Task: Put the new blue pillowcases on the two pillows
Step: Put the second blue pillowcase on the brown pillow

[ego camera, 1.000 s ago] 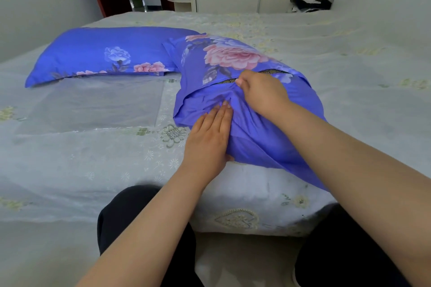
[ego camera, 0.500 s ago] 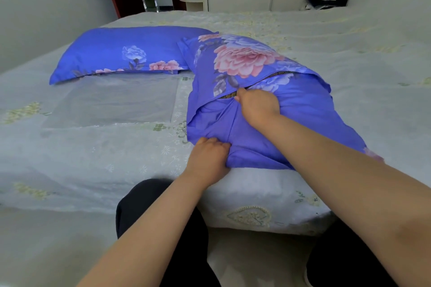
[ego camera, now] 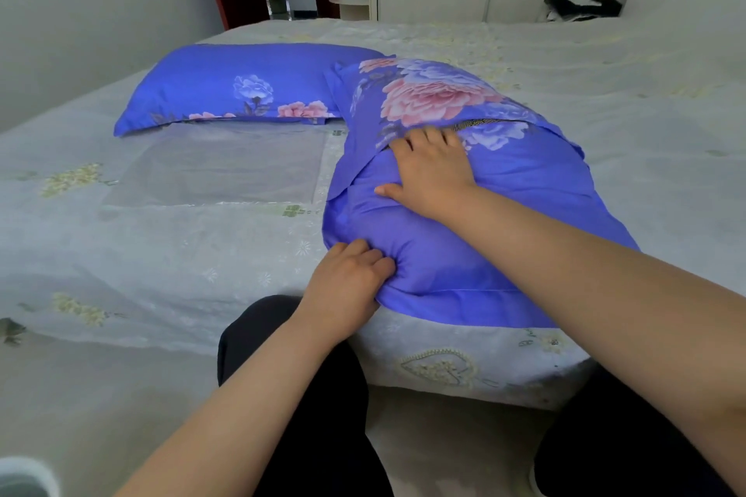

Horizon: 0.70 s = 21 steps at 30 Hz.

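With the near pillow (ego camera: pixel 464 254) lying at the bed (ego camera: pixel 161 254) edge, the left hand (ego camera: pixel 347 282) pinching its blue case corner and the right hand (ego camera: pixel 428 169) pressing flat beside the flap opening (ego camera: pixel 488 123), the person would do well to anchor the corner while tucking the filling fully under the flap.

Soft even daylight, wide-angle edge distortion

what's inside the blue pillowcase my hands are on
Through the gap by the right hand, a strip of dark patterned fabric shows inside the near pillowcase. The left hand grips its corner. The rest is covered.
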{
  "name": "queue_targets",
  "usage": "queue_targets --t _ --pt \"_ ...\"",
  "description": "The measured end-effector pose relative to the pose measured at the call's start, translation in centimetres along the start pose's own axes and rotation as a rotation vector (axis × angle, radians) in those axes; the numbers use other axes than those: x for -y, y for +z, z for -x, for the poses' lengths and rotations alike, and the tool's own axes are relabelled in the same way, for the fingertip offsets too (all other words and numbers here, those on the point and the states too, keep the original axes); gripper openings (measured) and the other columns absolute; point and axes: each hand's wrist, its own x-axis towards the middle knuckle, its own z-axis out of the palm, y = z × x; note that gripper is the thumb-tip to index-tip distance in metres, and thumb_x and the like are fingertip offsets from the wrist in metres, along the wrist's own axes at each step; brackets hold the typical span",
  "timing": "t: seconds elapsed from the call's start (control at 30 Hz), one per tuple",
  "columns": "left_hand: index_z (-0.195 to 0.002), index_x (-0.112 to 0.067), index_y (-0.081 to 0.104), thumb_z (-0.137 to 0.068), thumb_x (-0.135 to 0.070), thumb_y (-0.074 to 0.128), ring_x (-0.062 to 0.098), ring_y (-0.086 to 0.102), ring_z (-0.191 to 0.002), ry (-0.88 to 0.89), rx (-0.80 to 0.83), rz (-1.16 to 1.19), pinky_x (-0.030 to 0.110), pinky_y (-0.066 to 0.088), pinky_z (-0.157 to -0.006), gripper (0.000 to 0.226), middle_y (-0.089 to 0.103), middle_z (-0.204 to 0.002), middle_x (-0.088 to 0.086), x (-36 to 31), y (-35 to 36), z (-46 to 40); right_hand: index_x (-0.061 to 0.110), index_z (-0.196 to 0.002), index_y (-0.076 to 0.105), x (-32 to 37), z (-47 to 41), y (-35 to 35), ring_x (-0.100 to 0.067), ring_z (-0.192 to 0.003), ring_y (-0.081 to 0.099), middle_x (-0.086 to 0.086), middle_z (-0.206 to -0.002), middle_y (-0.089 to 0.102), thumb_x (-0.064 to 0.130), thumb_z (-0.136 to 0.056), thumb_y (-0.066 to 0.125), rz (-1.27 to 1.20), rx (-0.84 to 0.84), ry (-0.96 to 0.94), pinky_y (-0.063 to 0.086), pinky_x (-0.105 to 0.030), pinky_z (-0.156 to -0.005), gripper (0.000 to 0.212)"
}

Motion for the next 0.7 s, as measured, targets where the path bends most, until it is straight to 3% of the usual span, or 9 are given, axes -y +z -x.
queue_targets --t 0.03,0.1,0.17,0.27,0.43,0.53,0.6,0.63,0.7 --pt "-0.069 -0.02 0.059 -0.047 -0.013 0.071 0.024 0.054 -0.065 0.007 0.002 -0.005 0.027 0.037 -0.054 0.026 0.056 -0.062 -0.004 -0.1 -0.1 0.0 0.013 -0.127 0.047 0.3 -0.2 -0.5 -0.03 -0.12 0.042 -0.011 -0.127 0.049 0.065 -0.084 0.048 0.007 0.088 0.016 0.03 -0.041 -0.1 0.067" --pt "-0.067 -0.021 0.058 -0.048 -0.014 0.071 0.023 0.054 -0.064 0.006 0.017 -0.014 0.027 0.036 -0.054 0.025 0.055 -0.061 -0.005 0.1 -0.3 -0.1 0.016 -0.101 0.052 0.9 -0.8 -1.7 -0.028 -0.105 0.052 -0.005 -0.102 0.057 0.064 -0.083 0.051 -0.052 0.199 0.007 0.038 -0.038 -0.086 0.051" --pt "-0.066 -0.022 0.057 -0.049 -0.015 0.07 0.023 0.054 -0.063 -0.002 0.03 -0.019 0.026 0.034 -0.055 0.023 0.055 -0.06 -0.006 0.2 -0.4 -0.3 0.016 -0.083 0.044 1.4 -1.5 -2.6 -0.026 -0.087 0.052 0.0 -0.081 0.05 0.056 -0.084 0.058 -0.118 0.308 -0.056 0.038 -0.032 -0.071 0.043" --pt "-0.064 -0.022 0.054 -0.046 -0.015 0.071 0.022 0.054 -0.062 -0.011 0.02 0.015 0.025 0.033 -0.055 0.025 0.055 -0.059 -0.006 0.1 -0.3 -0.3 0.012 -0.099 0.054 0.2 -3.7 -3.5 -0.027 -0.093 0.054 -0.006 -0.1 0.058 0.041 -0.087 0.062 -0.155 0.242 -0.059 0.036 -0.032 -0.067 0.032" --pt "-0.07 -0.02 0.054 -0.049 -0.012 0.065 0.025 0.056 -0.065 -0.026 -0.048 0.095 0.026 0.035 -0.057 0.025 0.057 -0.066 -0.004 1.0 -2.3 -0.1 0.012 -0.114 0.057 -3.0 -5.5 -2.7 -0.033 -0.108 0.056 -0.014 -0.119 0.06 0.045 -0.092 0.053 -0.108 0.044 0.051 0.04 -0.033 -0.075 0.04" --pt "-0.077 -0.023 0.046 -0.072 -0.029 0.061 0.025 0.06 -0.085 -0.136 0.257 0.105 0.027 0.034 -0.062 0.017 0.06 -0.084 -0.002 1.2 -3.9 1.2 0.012 -0.113 0.058 -3.2 -5.0 -1.7 -0.033 -0.106 0.057 -0.015 -0.116 0.062 0.051 -0.091 0.049 -0.128 0.022 0.097 0.034 -0.032 -0.071 0.046" --pt "-0.084 -0.021 0.047 -0.079 -0.054 0.059 0.022 0.059 -0.087 -0.3 0.591 0.246 0.03 0.04 -0.067 0.036 0.059 -0.088 -0.004 1.7 -4.9 1.9 0.012 -0.111 0.059 -3.3 -5.1 -1.9 -0.032 -0.106 0.057 -0.013 -0.114 0.062 0.057 -0.09 0.047 -0.159 0.058 0.133 0.036 -0.032 -0.073 0.051" --pt "-0.088 -0.018 0.052 -0.077 -0.066 0.056 0.019 0.058 -0.082 -0.41 0.679 0.417 0.032 0.043 -0.07 0.05 0.059 -0.087 -0.003 2.1 -5.4 2.0 0.012 -0.109 0.059 -3.4 -5.2 -2.3 -0.031 -0.104 0.057 -0.011 -0.113 0.063 0.061 -0.088 0.047 -0.175 0.101 0.13 0.037 -0.033 -0.074 0.054" --pt "-0.095 -0.015 0.06 -0.073 -0.081 0.041 0.018 0.06 -0.075 -0.658 0.6 0.846 0.035 0.05 -0.075 0.072 0.063 -0.085 -0.001 2.8 -5.9 1.8 0.012 -0.101 0.059 -3.5 -5.3 -3.2 -0.029 -0.096 0.055 -0.009 -0.105 0.061 0.067 -0.083 0.049 -0.233 0.259 0.085 0.039 -0.033 -0.076 0.059"
